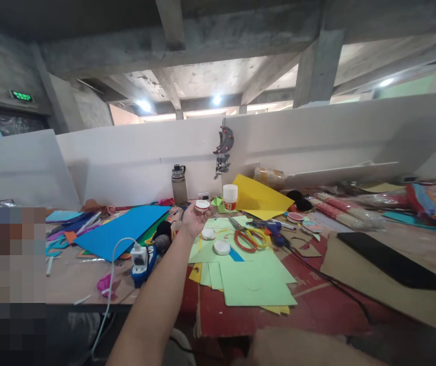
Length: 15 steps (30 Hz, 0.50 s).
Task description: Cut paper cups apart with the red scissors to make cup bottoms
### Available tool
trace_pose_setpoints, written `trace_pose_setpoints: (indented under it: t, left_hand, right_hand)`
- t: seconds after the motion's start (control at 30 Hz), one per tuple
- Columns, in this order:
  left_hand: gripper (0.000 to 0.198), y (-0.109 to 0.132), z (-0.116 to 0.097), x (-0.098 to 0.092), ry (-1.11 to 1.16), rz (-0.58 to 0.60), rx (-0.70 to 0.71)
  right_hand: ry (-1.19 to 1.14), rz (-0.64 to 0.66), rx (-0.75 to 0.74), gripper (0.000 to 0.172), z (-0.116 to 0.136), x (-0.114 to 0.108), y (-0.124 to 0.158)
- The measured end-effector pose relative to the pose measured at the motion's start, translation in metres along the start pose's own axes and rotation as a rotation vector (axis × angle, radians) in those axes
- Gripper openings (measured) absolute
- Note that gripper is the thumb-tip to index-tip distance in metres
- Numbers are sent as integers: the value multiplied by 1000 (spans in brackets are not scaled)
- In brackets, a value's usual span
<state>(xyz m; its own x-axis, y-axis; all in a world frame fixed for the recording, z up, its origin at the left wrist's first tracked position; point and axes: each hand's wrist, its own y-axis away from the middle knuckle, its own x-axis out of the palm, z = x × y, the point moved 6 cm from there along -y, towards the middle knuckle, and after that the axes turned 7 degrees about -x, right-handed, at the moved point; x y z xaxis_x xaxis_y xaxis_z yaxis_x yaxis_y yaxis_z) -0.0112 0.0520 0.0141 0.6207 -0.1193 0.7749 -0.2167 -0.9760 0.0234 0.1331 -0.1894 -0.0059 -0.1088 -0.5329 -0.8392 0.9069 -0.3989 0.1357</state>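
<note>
My left hand [195, 219] reaches forward over the table, its fingers closed around a short, round white piece with a red rim [202, 204], which resembles the cut-off end of a paper cup. Two similar white round pieces lie on the pale green paper [258, 284], one white piece [208, 234] just below the hand and another white piece [222, 247] nearer to me. Behind them stand stacked white paper cups [230, 193]. Red-handled scissors [246, 241] and yellow-handled scissors [259, 238] rest to the right. A blurred skin-toned shape [298, 348] at the bottom edge may be my right hand or arm; no fingers show.
A blue glue gun [276, 233] trails a black cable across the red board [241, 323]. Left are a blue sheet [126, 229] and a plugged-in power strip [142, 269]. A bottle [179, 185] stands behind. A dark phone-like slab [393, 259] lies on cardboard at right.
</note>
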Motion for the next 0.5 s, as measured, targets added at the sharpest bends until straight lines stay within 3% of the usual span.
trace_pose_setpoints:
  t: [0.1,0.13,0.2,0.27,0.4,0.5]
  left_hand:
    - [29,2,-2,-2,-12,-13,13]
    - [29,4,-3,-2,-19,-15,18]
    - [30,6,-3,-2,-36,-7,32]
    - [32,7,-4,1,-47,18,54]
    - [35,6,-5,4,-59,54,105]
    - [41,6,-4,7,-85,94,146]
  right_hand:
    - [-29,-102,-25,24,-3,-37,-11]
    - [-22,-270,-2,30,-13,-60,-15]
    - [76,-520,139,37,-47,-99,-23]
    - [352,-646,386,35,-90,-126,-29]
    - [427,-600,607,28,-165,-133,-48]
    - [443,-517,663,27,-193,-123,-61]
